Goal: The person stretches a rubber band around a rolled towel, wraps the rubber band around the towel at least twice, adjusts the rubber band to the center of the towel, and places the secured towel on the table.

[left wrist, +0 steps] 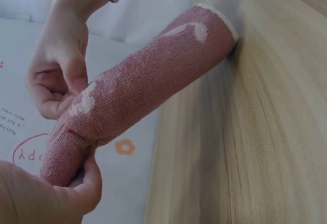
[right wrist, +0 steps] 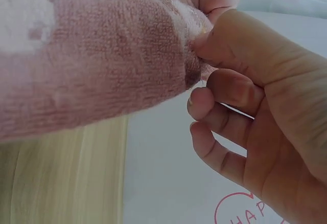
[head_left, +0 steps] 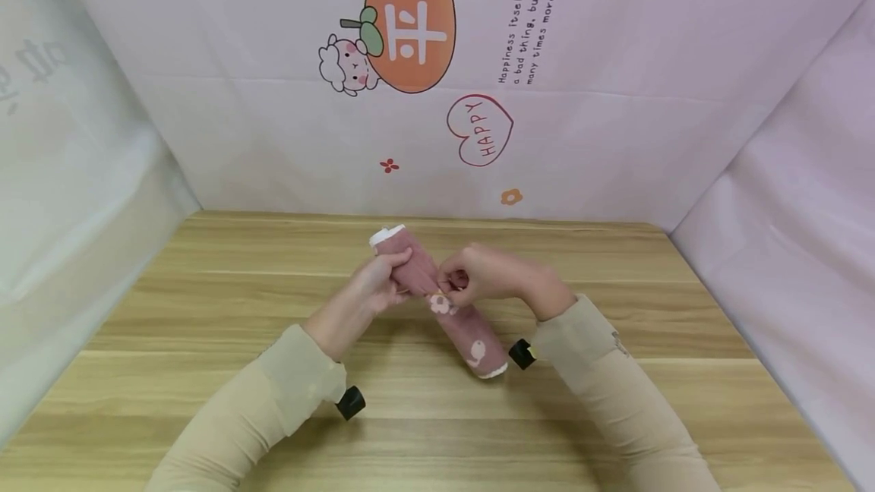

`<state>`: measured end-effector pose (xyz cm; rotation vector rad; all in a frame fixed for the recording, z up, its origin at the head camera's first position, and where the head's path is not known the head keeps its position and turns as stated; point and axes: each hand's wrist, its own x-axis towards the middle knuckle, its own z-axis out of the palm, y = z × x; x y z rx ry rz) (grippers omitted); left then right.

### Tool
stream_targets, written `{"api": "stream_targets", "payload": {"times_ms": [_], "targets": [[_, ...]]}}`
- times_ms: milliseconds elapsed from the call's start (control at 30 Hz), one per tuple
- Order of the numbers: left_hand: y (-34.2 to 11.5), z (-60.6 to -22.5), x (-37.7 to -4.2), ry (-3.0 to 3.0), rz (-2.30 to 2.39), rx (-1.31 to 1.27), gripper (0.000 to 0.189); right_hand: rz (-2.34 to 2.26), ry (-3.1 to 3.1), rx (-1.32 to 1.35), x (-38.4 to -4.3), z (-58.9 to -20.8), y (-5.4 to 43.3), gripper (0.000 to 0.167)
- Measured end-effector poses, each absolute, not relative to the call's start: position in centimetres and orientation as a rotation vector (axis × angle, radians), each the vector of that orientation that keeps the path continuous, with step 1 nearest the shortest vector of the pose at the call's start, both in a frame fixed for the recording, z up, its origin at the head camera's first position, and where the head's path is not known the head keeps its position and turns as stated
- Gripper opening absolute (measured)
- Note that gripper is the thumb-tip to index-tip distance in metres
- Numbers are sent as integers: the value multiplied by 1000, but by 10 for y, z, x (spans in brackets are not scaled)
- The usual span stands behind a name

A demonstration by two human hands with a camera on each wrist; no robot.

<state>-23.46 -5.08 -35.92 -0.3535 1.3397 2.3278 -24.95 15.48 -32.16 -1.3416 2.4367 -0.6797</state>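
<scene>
A rolled-up dusty-pink towel (head_left: 472, 332) with white figures and white edges slants across the middle of the table in the head view. My left hand (head_left: 378, 279) grips its upper-left half, the thumb laid along the roll. At the roll's middle, my right hand (head_left: 481, 275) pinches with thumb and forefinger. The roll is drawn in to a narrow waist there, clear on the towel (left wrist: 138, 81) in the left wrist view. A thin yellowish line shows at that waist; what it is, I cannot tell. In the right wrist view, the other fingers of my right hand (right wrist: 271, 116) are curled loosely.
The wood-grain table (head_left: 239, 310) runs back to a white printed cloth (head_left: 273, 143) behind it. More white cloth hangs at the left and right sides. A black wrist camera (head_left: 352, 403) sits at the left cuff, another black camera (head_left: 522, 354) at the right.
</scene>
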Motion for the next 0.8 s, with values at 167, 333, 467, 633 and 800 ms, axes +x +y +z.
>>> {"api": "stream_targets", "payload": {"times_ms": [167, 333, 467, 633, 800], "targets": [[-52, -359, -235, 1302, 2346, -354, 47, -687, 2447, -1361, -247, -323, 159, 19], [-54, -360, -236, 1287, 2347, -360, 44, -698, 2458, -1360, -246, -326, 161, 19], [-53, -359, -237, 1289, 2332, -344, 42, -732, 2480, -1370, -247, -326, 160, 17], [-52, -356, -238, 1248, 2339, -323, 47, -754, 2542, -1405, -248, -326, 160, 12], [-58, -354, -239, 1165, 2385, -356, 39, -888, 2537, -1369, -249, -330, 164, 13]]}}
